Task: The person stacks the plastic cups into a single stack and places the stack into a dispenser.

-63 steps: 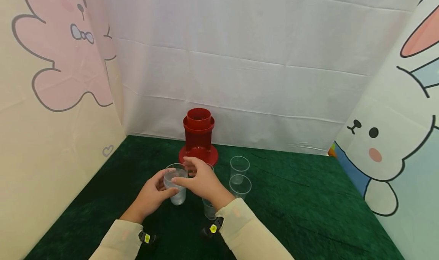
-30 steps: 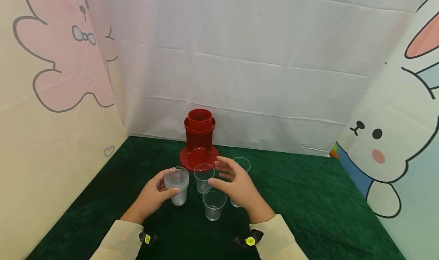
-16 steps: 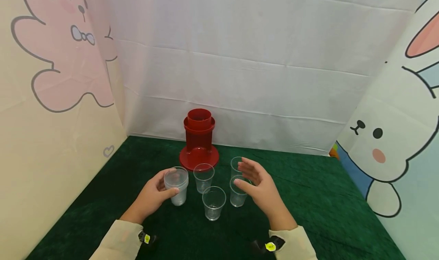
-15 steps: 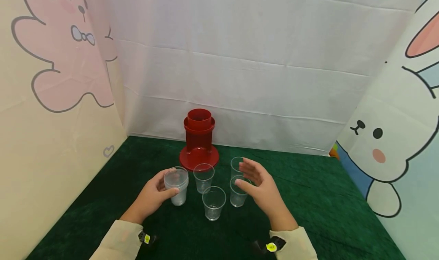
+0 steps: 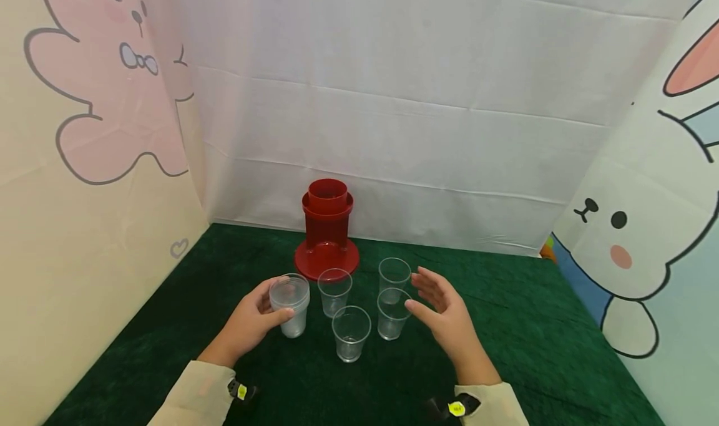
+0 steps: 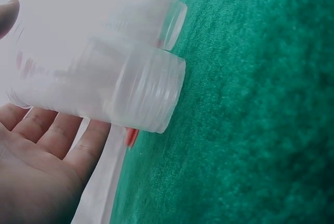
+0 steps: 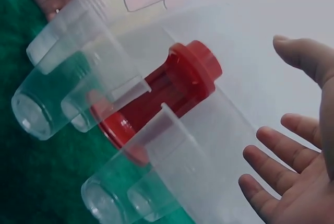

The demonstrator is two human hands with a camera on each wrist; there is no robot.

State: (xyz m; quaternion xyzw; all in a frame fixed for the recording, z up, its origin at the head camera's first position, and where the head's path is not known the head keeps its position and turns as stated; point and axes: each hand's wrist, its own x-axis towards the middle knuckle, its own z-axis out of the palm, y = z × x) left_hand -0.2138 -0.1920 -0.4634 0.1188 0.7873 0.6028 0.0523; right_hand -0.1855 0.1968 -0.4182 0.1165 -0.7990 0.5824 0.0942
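Note:
My left hand (image 5: 249,323) holds a stack of nested clear plastic cups (image 5: 291,304), thumb on the near side and fingers along the far side. The left wrist view shows the stack's ridged base (image 6: 151,91) close over the green cloth. Several single clear cups stand upright to its right: a front one (image 5: 349,345), one behind it (image 5: 334,301), and a right-hand pair, near (image 5: 391,323) and far (image 5: 394,276). Beside that pair, my right hand (image 5: 449,320) is open, fingers apart and holding nothing; its thumb tip overlaps the near cup's rim in the head view.
A red plastic cylinder on a round base (image 5: 327,226) stands behind the cups. Dark green cloth (image 5: 539,326) covers the table. A white curtain (image 5: 421,133) closes off the back, with cartoon-printed sheets (image 5: 112,239) at either side.
My right hand has left the cup stack and moved right past the single cups to the far side of the right-hand pair. The left hand and its stack have stayed in place.

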